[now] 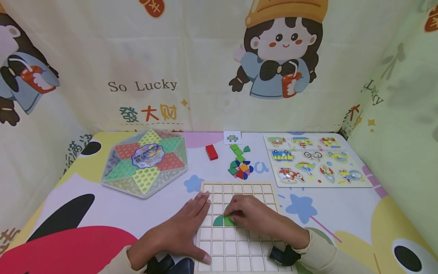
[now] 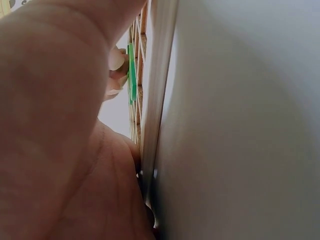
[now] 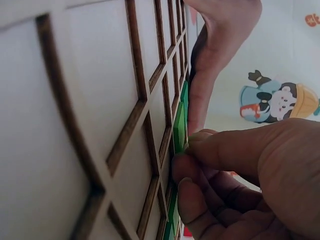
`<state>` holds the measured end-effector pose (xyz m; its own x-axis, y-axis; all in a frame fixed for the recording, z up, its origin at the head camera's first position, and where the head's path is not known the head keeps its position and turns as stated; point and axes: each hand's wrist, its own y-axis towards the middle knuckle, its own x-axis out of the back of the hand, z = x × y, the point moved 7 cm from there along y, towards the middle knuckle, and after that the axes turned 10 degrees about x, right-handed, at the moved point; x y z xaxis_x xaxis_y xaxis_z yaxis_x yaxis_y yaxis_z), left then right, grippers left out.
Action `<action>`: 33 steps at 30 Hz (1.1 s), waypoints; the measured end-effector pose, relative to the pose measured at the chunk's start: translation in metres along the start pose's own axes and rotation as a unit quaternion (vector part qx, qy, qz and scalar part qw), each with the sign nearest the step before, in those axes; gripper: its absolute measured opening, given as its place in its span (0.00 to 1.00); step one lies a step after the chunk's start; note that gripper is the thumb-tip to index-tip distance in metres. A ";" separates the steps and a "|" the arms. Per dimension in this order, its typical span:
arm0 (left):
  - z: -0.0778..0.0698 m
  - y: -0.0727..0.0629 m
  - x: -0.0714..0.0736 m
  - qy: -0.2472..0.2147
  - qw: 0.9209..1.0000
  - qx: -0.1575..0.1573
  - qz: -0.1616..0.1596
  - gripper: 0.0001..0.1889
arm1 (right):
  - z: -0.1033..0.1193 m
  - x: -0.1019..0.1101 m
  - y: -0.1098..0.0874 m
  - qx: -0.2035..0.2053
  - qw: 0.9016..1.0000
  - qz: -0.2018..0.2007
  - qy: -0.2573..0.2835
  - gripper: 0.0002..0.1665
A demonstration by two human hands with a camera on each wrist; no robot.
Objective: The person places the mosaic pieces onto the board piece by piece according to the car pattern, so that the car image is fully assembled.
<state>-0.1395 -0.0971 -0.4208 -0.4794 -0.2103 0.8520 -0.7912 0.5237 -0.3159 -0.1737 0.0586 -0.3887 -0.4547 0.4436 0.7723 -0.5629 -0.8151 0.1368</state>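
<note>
A wooden grid board (image 1: 239, 183) lies before me. My left hand (image 1: 179, 224) rests along its left side, fingers extended and thumb on the lower left cells. My right hand (image 1: 253, 213) is over the middle of the board, its thumb and fingers pinching at a bright green square tile (image 1: 229, 221). A dark green quarter-circle tile (image 1: 218, 220) sits in the cell to the left. More green shows behind the right fingers, mostly hidden. In the right wrist view, the thumb and fingertips meet at the edge of the green square tile (image 3: 179, 127).
Beyond the board lie a pile of coloured tiles (image 1: 240, 169), several green squares (image 1: 237, 149), a red block (image 1: 211, 152) and a small pattern card (image 1: 232, 137). A hexagonal box (image 1: 145, 163) stands left; a vehicle picture board (image 1: 316, 161) lies right.
</note>
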 end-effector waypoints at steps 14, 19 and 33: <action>0.001 0.000 0.000 -0.001 1.000 -0.001 -0.004 0.67 | -0.015 0.012 0.002 0.005 0.998 -0.047 0.043 0.11; 0.001 0.001 -0.001 0.001 1.000 -0.001 -0.003 0.67 | -0.024 0.021 0.001 -0.010 0.995 -0.080 0.053 0.09; 0.001 0.002 -0.002 0.002 1.000 -0.001 -0.004 0.67 | -0.051 0.048 0.005 -0.038 0.989 -0.137 0.032 0.10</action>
<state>-0.1406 -0.0970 -0.4231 -0.4714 -0.2111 0.8563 -0.7945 0.5231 -0.3084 -0.2340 0.0948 -0.3830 -0.3193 0.6696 0.6706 -0.7202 -0.6314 0.2875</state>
